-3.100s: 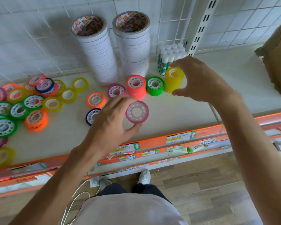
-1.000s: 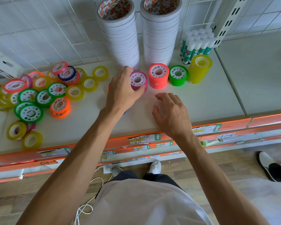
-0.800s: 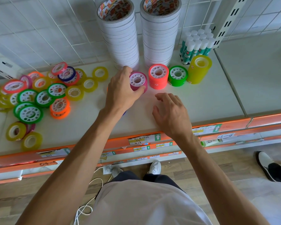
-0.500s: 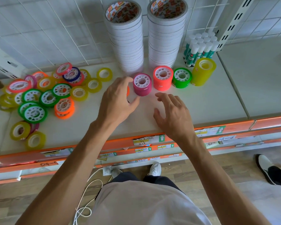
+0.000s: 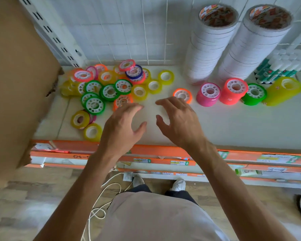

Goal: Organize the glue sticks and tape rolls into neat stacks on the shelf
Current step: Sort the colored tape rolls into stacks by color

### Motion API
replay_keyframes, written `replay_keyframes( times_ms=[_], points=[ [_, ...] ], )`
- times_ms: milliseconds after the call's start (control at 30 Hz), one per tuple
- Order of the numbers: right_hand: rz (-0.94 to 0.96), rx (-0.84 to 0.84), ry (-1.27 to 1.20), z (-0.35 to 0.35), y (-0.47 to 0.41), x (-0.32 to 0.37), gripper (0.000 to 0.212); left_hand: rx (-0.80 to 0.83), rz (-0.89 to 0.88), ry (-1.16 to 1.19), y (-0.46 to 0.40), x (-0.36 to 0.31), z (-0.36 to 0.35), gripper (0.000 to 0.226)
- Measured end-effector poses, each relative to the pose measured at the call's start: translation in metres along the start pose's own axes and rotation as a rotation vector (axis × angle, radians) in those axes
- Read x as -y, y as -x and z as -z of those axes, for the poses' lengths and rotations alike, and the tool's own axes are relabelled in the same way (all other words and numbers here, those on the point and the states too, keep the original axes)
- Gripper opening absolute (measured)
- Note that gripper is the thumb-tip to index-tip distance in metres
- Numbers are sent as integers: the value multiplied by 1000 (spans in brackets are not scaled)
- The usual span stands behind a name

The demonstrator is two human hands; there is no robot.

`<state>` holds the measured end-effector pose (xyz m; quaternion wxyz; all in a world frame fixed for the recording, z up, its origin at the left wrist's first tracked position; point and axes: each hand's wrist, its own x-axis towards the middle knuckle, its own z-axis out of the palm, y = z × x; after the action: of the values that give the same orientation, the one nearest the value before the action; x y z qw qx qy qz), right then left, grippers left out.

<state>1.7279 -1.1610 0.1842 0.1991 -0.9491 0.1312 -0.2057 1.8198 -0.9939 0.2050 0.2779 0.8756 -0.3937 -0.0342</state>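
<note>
left hand (image 5: 123, 126): grip apart, empty | right hand (image 5: 179, 122): same | loose tape rolls (image 5: 109, 87) lie flat on shelf (image 5: 233, 126), ahead-left of both hands | left hand nearer

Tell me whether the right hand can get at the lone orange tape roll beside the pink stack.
Probably yes: the right hand hovers open, fingertips just short of the orange tape roll, which lies alone with nothing between them.
</note>
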Motion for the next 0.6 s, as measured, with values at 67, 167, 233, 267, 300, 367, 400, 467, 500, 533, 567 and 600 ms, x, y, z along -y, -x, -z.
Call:
replay_keyframes(
  times_ms=[67,167,233,267,300,367,400,467,500,533,567,600],
  points=[
    [7,54,6,-15,-10,18,35,-6,32,7,9,21,15,45],
    [-24,99,39,-36,-26,36,38,-4,47,3,20,52,33,43],
    [-65,87,63,-46,-40,43,40,16,50,-10,22,70,40,43],
    [-85,75,71,-50,-48,45,40,28,49,-18,21,77,43,44],
    [-108,69,78,-54,-55,47,40,36,42,-23,18,83,44,43],
    [-173,88,92,-61,-68,48,36,37,18,-22,12,92,46,43],
    [-206,98,98,-64,-72,48,33,32,8,-21,8,95,47,42],
    [-250,108,112,-68,-75,49,27,16,4,-8,-2,101,47,42],
    [-259,113,124,-70,-75,49,25,8,2,2,-9,103,45,43],
    [-264,120,136,-71,-73,51,24,-3,-7,10,-17,104,44,44],
    [-271,129,143,-71,-70,52,23,-24,-18,15,-26,104,41,46],
    [-279,138,140,-72,-67,54,22,-47,-23,20,-37,103,38,48]
  ],
)
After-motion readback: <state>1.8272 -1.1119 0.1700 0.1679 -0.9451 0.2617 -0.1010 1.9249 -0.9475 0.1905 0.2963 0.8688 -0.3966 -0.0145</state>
